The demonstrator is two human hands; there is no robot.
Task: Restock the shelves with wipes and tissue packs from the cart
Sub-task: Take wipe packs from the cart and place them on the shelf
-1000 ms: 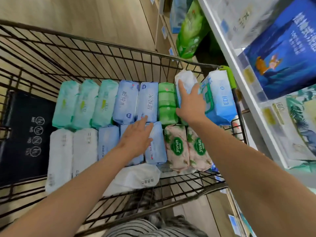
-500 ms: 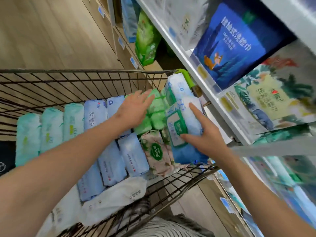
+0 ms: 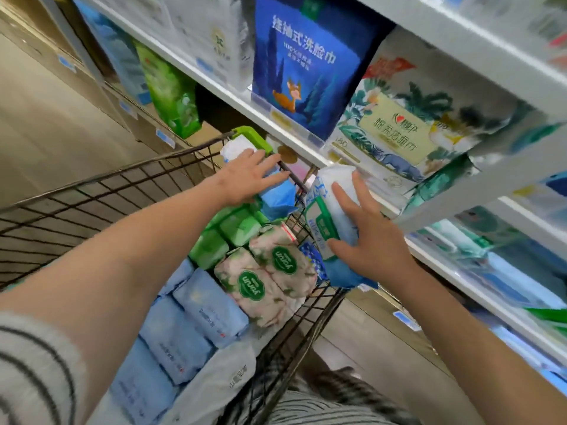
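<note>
Now R hand [image 3: 368, 240] grips green-label wipes pack [image 3: 325, 216] above the cart [image 3: 122, 182] right edge, prob. bound for the shelf [image 3: 233, 96]; L hand [image 3: 248, 176], fingers straight, rests on blue pack [image 3: 276, 199] at far-right corner, likely steadying it.

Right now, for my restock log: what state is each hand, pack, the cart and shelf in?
Right hand: grips the wipes pack.
Wipes pack: raised at the cart's shelf-side edge.
Left hand: flat on a blue pack in the cart's far corner.
Floral packs: lying in the cart.
Green packs: lying in the cart.
Cart: loaded.
Shelf: stocked.
</note>
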